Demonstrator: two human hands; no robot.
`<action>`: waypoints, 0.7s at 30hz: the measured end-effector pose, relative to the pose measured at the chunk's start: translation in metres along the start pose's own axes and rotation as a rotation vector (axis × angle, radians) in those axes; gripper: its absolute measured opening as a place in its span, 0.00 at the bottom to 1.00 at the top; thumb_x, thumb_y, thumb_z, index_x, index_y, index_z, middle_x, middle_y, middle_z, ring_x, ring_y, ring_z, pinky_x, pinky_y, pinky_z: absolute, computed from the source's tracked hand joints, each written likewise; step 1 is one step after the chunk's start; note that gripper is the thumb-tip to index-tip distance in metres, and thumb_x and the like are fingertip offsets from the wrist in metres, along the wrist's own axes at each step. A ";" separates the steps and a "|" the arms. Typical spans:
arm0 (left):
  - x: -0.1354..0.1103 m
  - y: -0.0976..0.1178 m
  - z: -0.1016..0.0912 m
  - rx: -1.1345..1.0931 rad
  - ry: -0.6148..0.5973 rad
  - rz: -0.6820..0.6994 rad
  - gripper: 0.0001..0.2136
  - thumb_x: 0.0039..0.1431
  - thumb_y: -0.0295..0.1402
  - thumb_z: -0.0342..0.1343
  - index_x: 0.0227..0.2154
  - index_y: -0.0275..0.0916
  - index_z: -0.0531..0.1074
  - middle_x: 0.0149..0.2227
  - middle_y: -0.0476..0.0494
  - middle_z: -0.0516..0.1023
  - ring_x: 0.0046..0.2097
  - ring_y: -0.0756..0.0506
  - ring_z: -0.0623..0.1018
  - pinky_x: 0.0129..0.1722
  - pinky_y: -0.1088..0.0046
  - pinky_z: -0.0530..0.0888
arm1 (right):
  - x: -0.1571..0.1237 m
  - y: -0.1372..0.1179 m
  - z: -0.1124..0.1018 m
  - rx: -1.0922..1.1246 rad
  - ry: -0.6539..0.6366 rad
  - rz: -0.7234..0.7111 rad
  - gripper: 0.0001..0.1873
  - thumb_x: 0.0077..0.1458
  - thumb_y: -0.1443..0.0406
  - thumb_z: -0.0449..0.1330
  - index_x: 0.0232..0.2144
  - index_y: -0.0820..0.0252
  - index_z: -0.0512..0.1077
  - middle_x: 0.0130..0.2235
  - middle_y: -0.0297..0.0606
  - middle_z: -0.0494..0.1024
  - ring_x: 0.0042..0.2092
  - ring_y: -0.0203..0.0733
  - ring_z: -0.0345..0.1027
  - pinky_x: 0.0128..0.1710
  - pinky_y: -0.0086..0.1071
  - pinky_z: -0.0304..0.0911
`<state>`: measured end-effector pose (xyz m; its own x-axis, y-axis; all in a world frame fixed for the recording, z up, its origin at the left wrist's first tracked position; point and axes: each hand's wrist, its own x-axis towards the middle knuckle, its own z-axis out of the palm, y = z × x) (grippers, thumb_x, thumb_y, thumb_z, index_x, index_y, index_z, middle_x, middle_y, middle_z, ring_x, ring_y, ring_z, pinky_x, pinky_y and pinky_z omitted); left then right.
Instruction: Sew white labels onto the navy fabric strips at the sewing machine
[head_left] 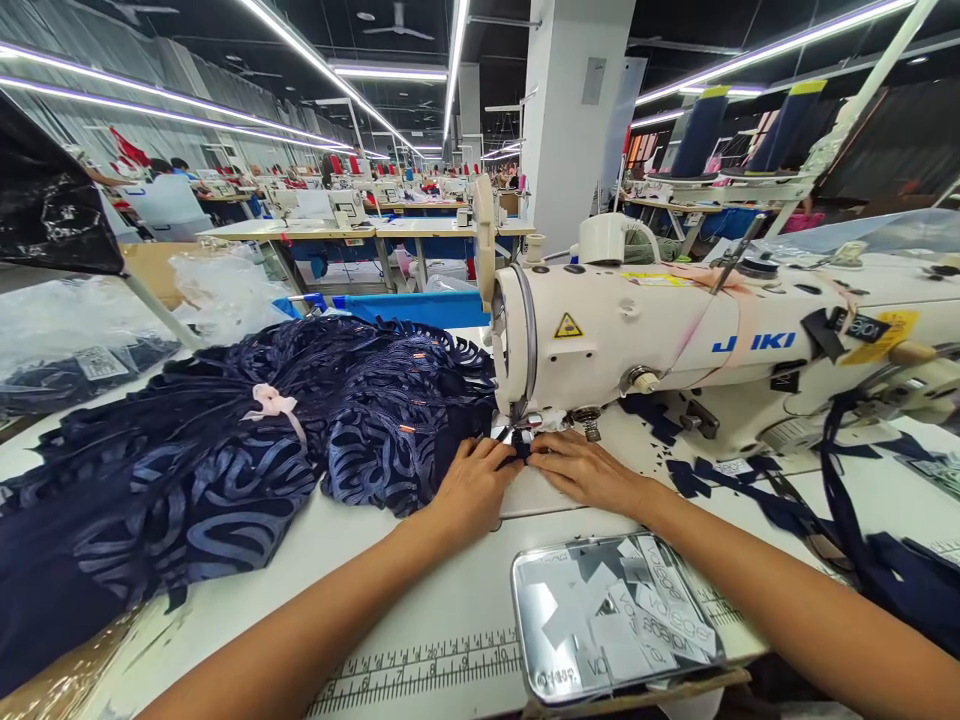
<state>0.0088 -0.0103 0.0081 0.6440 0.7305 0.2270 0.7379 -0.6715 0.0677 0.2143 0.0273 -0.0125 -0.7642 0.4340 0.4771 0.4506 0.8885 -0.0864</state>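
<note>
My left hand (474,482) lies by the needle area of a white sewing machine (592,330), fingers pressed together on a piece of dark navy fabric (517,447). Across from it, my right hand (583,470) pinches the same small piece from the right side. The fabric sits under the presser foot, and its edge is partly covered by my fingertips. A big pile of navy patterned garments (382,420) spreads leftward from the machine head, part of it bunched with a pale pink tie (274,402).
A metal tray (534,690) of white printed labels stands at the table's front, beside a printed ruler scale (420,672). Navy straps and scraps (757,505) lie on the right. Thread cones (701,135) stand behind the machine. Plastic-bagged items (97,330) rest at the left.
</note>
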 end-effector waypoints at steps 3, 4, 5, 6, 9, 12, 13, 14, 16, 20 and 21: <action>-0.002 0.000 -0.002 0.061 -0.037 0.014 0.20 0.48 0.18 0.49 0.47 0.36 0.66 0.49 0.41 0.70 0.51 0.40 0.65 0.51 0.53 0.57 | 0.002 -0.004 -0.001 -0.036 -0.008 -0.010 0.14 0.59 0.69 0.45 0.40 0.61 0.70 0.40 0.44 0.72 0.42 0.41 0.65 0.40 0.37 0.66; -0.003 -0.001 -0.003 0.072 -0.048 0.019 0.21 0.48 0.18 0.50 0.47 0.36 0.66 0.50 0.41 0.69 0.52 0.40 0.64 0.52 0.52 0.56 | 0.003 -0.005 -0.001 -0.042 -0.007 -0.009 0.14 0.59 0.69 0.45 0.39 0.61 0.70 0.39 0.43 0.72 0.42 0.41 0.66 0.40 0.37 0.66; -0.004 -0.003 -0.004 0.075 -0.057 0.026 0.21 0.49 0.18 0.50 0.47 0.37 0.66 0.51 0.42 0.69 0.53 0.40 0.64 0.53 0.52 0.55 | 0.003 -0.005 -0.001 -0.049 -0.004 -0.008 0.14 0.59 0.68 0.45 0.39 0.62 0.70 0.39 0.43 0.72 0.41 0.41 0.66 0.39 0.36 0.66; -0.004 -0.005 -0.004 0.073 -0.064 0.036 0.20 0.49 0.19 0.50 0.47 0.37 0.66 0.51 0.42 0.68 0.53 0.40 0.64 0.54 0.52 0.54 | 0.003 -0.006 -0.001 -0.058 -0.001 -0.006 0.14 0.59 0.68 0.45 0.38 0.62 0.71 0.38 0.43 0.72 0.41 0.41 0.66 0.38 0.35 0.66; -0.004 -0.011 -0.006 0.050 -0.071 0.068 0.19 0.51 0.19 0.49 0.47 0.39 0.66 0.52 0.43 0.68 0.53 0.42 0.64 0.54 0.52 0.54 | 0.004 -0.006 0.000 -0.090 0.013 0.001 0.15 0.59 0.68 0.45 0.37 0.61 0.71 0.38 0.43 0.72 0.39 0.40 0.66 0.36 0.34 0.66; -0.003 -0.016 -0.007 0.032 -0.069 0.080 0.20 0.52 0.18 0.46 0.47 0.40 0.66 0.51 0.43 0.69 0.52 0.42 0.66 0.54 0.51 0.54 | 0.005 -0.007 0.001 -0.104 0.024 0.006 0.14 0.59 0.68 0.45 0.38 0.61 0.71 0.38 0.43 0.72 0.39 0.40 0.66 0.36 0.34 0.66; -0.003 -0.016 -0.007 0.025 -0.068 0.082 0.20 0.52 0.17 0.45 0.47 0.40 0.66 0.51 0.43 0.69 0.52 0.42 0.66 0.54 0.51 0.54 | 0.005 -0.007 0.001 -0.106 0.024 0.007 0.14 0.59 0.68 0.46 0.38 0.61 0.71 0.38 0.43 0.72 0.39 0.40 0.66 0.36 0.34 0.66; -0.003 -0.017 -0.007 0.018 -0.064 0.082 0.20 0.52 0.17 0.45 0.47 0.40 0.66 0.51 0.43 0.69 0.52 0.42 0.66 0.54 0.51 0.53 | 0.005 -0.007 0.001 -0.108 0.022 0.009 0.14 0.59 0.68 0.46 0.39 0.61 0.71 0.39 0.43 0.72 0.39 0.40 0.66 0.35 0.34 0.66; -0.003 -0.018 -0.007 0.004 -0.057 0.081 0.20 0.53 0.17 0.45 0.46 0.40 0.67 0.51 0.43 0.69 0.52 0.42 0.66 0.54 0.50 0.53 | 0.005 -0.007 0.000 -0.111 0.015 0.016 0.14 0.59 0.68 0.46 0.39 0.61 0.71 0.39 0.43 0.72 0.39 0.40 0.66 0.35 0.34 0.66; -0.002 -0.019 -0.006 -0.014 -0.055 0.071 0.20 0.53 0.17 0.45 0.46 0.40 0.68 0.51 0.43 0.70 0.51 0.42 0.67 0.54 0.49 0.54 | 0.006 -0.007 0.000 -0.109 0.002 0.032 0.14 0.58 0.68 0.46 0.39 0.61 0.71 0.39 0.42 0.73 0.40 0.41 0.66 0.36 0.34 0.65; -0.001 -0.019 -0.006 -0.015 -0.054 0.069 0.20 0.53 0.17 0.45 0.46 0.40 0.68 0.51 0.43 0.70 0.51 0.42 0.67 0.54 0.49 0.54 | 0.006 -0.007 0.000 -0.107 -0.001 0.035 0.14 0.58 0.68 0.46 0.39 0.61 0.71 0.39 0.42 0.73 0.40 0.41 0.66 0.37 0.35 0.65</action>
<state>-0.0074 0.0009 0.0127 0.7034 0.6879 0.1788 0.6886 -0.7219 0.0685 0.2066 0.0232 -0.0089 -0.7475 0.4644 0.4749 0.5237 0.8519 -0.0087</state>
